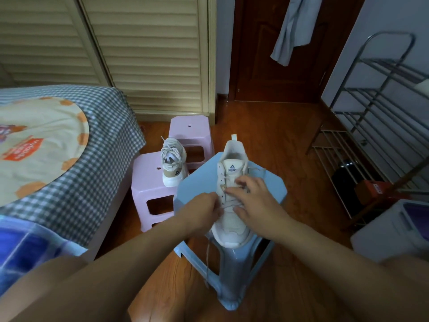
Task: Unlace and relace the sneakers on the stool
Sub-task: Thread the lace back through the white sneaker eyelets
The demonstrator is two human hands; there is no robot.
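The person is sitting over a pale blue plastic stool, working on the white sneaker that is lying on its seat, toe toward them and heel away. The left hand is curling in at the sneaker's left edge, seemingly pinching the lace near the middle eyelets, though the fingertips are blurring and I cannot be sure of the hold. The right hand is resting over the lacing with fingers loosely spread, fingertips touching the crossings.

One lace end is hanging off the stool's front edge toward the floor, so the upper rows look loose; I am judging this as mid-lacing. To do it well, the right hand should be steadying the tongue while the left is drawing the lace straight through each eyelet, keeping it flat and both ends even.

The lace is looking flat, woven and limp; the upper is soft padded fabric, the sole thick and rounded rubber. The stool is smooth and glossy, so the sneaker could be sliding. The other sneaker is standing on a pink stool beside the bed.
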